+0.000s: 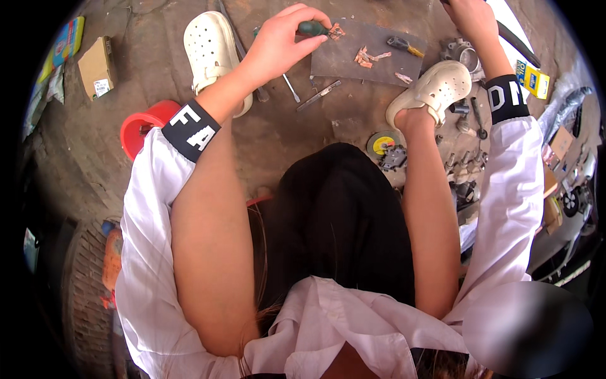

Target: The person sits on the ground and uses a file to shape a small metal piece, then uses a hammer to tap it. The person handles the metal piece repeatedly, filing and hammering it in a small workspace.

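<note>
My left hand point(283, 43) is at the top centre, its thumb and fingers closed around a dark green, rounded handle point(313, 28). Just beyond the fingertips is a small bundle of reddish strips point(337, 31), at the left of a dark grey sheet point(344, 63). More reddish pieces point(364, 58) and a black-and-yellow handled tool point(404, 46) lie on that sheet. My right hand point(475, 24) is at the upper right, fingers curled around something dark that the frame edge cuts off. A black curved piece point(519, 45) lies beside its wrist.
My clogged feet flank the sheet. A metal shaft point(291, 88) and a slim metal tool point(319, 95) lie nearer me. A red bucket point(140, 129) stands left, a cardboard box point(96, 66) beyond it. Right are a round metal housing point(464, 55), a yellow disc point(381, 146) and several metal parts.
</note>
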`<state>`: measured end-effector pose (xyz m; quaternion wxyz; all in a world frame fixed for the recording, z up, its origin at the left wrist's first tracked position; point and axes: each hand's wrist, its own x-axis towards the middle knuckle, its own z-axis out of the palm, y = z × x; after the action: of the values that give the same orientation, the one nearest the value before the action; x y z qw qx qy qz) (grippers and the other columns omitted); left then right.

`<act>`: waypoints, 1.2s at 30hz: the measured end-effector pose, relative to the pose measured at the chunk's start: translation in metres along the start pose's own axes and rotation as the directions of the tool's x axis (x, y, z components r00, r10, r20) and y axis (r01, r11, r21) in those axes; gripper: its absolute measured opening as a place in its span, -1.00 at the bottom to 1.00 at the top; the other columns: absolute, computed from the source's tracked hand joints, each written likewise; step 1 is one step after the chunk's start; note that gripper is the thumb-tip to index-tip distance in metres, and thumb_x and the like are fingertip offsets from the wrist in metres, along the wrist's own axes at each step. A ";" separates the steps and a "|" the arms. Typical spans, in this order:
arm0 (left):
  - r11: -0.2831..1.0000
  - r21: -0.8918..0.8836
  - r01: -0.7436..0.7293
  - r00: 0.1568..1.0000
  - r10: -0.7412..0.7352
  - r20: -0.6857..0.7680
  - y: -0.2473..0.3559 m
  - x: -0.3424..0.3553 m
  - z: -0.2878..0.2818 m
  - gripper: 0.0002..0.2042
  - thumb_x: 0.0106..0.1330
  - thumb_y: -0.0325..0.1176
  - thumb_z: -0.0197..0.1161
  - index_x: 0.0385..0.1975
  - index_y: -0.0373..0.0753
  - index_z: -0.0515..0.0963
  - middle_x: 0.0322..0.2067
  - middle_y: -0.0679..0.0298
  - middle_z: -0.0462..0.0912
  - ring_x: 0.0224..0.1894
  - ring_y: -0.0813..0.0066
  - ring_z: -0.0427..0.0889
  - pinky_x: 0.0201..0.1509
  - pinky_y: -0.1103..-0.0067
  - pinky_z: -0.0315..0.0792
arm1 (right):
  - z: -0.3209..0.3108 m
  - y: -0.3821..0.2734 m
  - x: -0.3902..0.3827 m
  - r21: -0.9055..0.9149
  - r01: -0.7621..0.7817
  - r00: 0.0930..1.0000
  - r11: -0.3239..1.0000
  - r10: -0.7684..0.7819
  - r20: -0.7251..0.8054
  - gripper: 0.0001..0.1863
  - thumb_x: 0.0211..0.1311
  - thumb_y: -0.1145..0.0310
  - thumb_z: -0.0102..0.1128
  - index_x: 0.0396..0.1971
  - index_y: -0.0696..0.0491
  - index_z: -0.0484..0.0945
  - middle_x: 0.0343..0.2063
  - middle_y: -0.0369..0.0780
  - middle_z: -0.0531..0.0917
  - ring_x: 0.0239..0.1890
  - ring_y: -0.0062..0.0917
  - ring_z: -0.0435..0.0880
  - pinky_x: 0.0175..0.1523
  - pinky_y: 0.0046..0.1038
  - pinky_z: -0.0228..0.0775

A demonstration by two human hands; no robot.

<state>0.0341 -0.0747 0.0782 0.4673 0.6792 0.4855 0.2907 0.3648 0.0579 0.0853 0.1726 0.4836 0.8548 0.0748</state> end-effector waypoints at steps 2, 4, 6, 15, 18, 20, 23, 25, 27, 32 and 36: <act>0.999 -0.028 0.033 0.999 -0.033 -0.001 0.004 0.000 0.001 -0.78 0.11 -0.49 0.33 -0.23 -0.23 0.56 -0.29 0.15 0.57 -0.18 0.20 0.61 -0.10 0.45 0.47 | 0.004 -0.007 -0.004 -0.077 0.033 0.996 0.996 -0.039 -0.081 -0.92 0.14 0.49 0.00 -0.45 0.10 0.50 -0.49 -0.11 0.57 -0.48 -0.27 0.65 -0.38 -0.28 0.49; 0.999 -0.020 0.051 0.998 -0.051 -0.023 0.004 -0.001 0.000 -0.79 0.11 -0.49 0.32 -0.23 -0.23 0.56 -0.28 0.15 0.57 -0.18 0.20 0.61 -0.09 0.45 0.47 | -0.023 -0.039 -0.006 -0.051 -0.057 0.998 0.997 0.057 0.006 -0.92 0.18 0.47 0.01 -0.41 0.11 0.49 -0.44 -0.10 0.61 -0.42 -0.25 0.68 -0.34 -0.27 0.51; 0.999 -0.026 0.046 0.999 -0.046 -0.016 0.007 0.002 0.002 -0.79 0.12 -0.48 0.32 -0.23 -0.23 0.56 -0.28 0.16 0.57 -0.17 0.19 0.61 -0.08 0.45 0.47 | -0.013 -0.043 -0.013 0.028 -0.163 0.986 0.986 0.162 0.022 -0.90 0.24 0.44 -0.01 -0.38 0.11 0.49 -0.41 -0.08 0.66 -0.33 -0.24 0.70 -0.27 -0.25 0.53; 0.998 -0.017 0.064 0.998 -0.064 -0.007 0.006 0.001 0.002 -0.80 0.14 -0.48 0.31 -0.22 -0.23 0.56 -0.27 0.15 0.57 -0.17 0.19 0.62 -0.08 0.44 0.47 | 0.017 -0.051 -0.016 0.194 -0.263 0.964 0.945 0.266 0.011 -0.87 0.24 0.39 0.06 -0.33 0.14 0.50 -0.46 -0.03 0.66 -0.34 -0.17 0.68 -0.24 -0.21 0.51; 0.999 -0.021 0.048 0.999 -0.048 -0.006 0.010 0.003 0.002 -0.80 0.14 -0.48 0.31 -0.22 -0.23 0.56 -0.27 0.15 0.57 -0.17 0.18 0.62 -0.09 0.44 0.48 | 0.015 -0.032 -0.026 0.334 -0.272 0.962 0.903 0.249 0.111 -0.63 0.26 0.09 0.13 -0.22 0.13 0.55 -0.44 -0.02 0.66 -0.32 -0.08 0.65 -0.20 -0.20 0.48; 0.999 -0.028 0.036 0.999 -0.036 -0.008 0.006 0.002 0.005 -0.80 0.14 -0.48 0.31 -0.22 -0.23 0.56 -0.27 0.15 0.58 -0.17 0.18 0.62 -0.09 0.44 0.48 | 0.008 -0.022 -0.039 0.500 -0.309 0.949 0.809 0.232 0.211 -0.50 0.29 -0.07 0.13 -0.20 0.15 0.57 -0.57 -0.10 0.62 -0.45 -0.22 0.65 -0.27 -0.30 0.45; 0.999 -0.001 0.038 0.999 -0.038 -0.039 0.003 0.004 0.006 -0.80 0.15 -0.48 0.31 -0.22 -0.24 0.56 -0.28 0.14 0.57 -0.18 0.17 0.61 -0.11 0.45 0.48 | -0.030 -0.025 -0.072 0.699 -0.393 0.917 0.597 0.311 0.251 -0.55 0.32 0.03 0.17 -0.50 0.17 0.54 -0.71 -0.27 0.48 -0.63 -0.63 0.43 -0.48 -0.50 0.24; 0.998 -0.024 0.056 0.998 -0.056 -0.026 0.005 0.005 0.006 -0.80 0.15 -0.48 0.31 -0.22 -0.24 0.56 -0.28 0.14 0.57 -0.19 0.16 0.61 -0.11 0.44 0.47 | -0.055 -0.023 -0.100 0.762 -0.477 0.870 0.437 0.359 0.338 -0.49 0.23 -0.07 0.26 -0.49 0.17 0.56 -0.73 -0.36 0.40 -0.64 -0.72 0.34 -0.51 -0.54 0.15; 0.997 -0.030 0.069 0.997 -0.069 -0.015 0.008 0.003 0.006 -0.81 0.15 -0.48 0.31 -0.23 -0.24 0.55 -0.29 0.14 0.56 -0.19 0.16 0.60 -0.12 0.44 0.47 | -0.069 -0.019 -0.133 0.806 -0.534 0.831 0.257 0.337 0.443 -0.51 0.29 -0.05 0.21 -0.49 0.14 0.55 -0.70 -0.44 0.37 -0.63 -0.80 0.29 -0.54 -0.60 0.06; 1.000 0.010 0.011 1.000 -0.011 0.015 0.006 0.002 0.007 -0.81 0.15 -0.50 0.30 -0.22 -0.24 0.55 -0.28 0.12 0.56 -0.17 0.15 0.59 -0.13 0.44 0.46 | -0.089 -0.049 -0.196 0.882 -0.469 0.815 -0.046 0.362 0.452 -0.54 0.33 -0.04 0.15 -0.41 0.13 0.50 -0.67 -0.48 0.36 -0.64 -0.83 0.25 -0.56 -0.68 0.00; 0.999 0.040 -0.037 0.999 0.036 0.023 0.006 0.005 0.010 -0.80 0.15 -0.51 0.29 -0.21 -0.24 0.54 -0.27 0.13 0.57 -0.16 0.15 0.59 -0.12 0.44 0.47 | -0.084 -0.071 -0.206 0.914 -0.390 0.806 -0.107 0.440 0.396 -0.53 0.32 -0.06 0.15 -0.38 0.14 0.51 -0.69 -0.47 0.37 -0.65 -0.82 0.27 -0.56 -0.67 0.04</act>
<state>0.0465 -0.0741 0.0801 0.4536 0.7005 0.4735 0.2817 0.3749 -0.1513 0.1881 -0.2508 0.7041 0.4743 -0.4652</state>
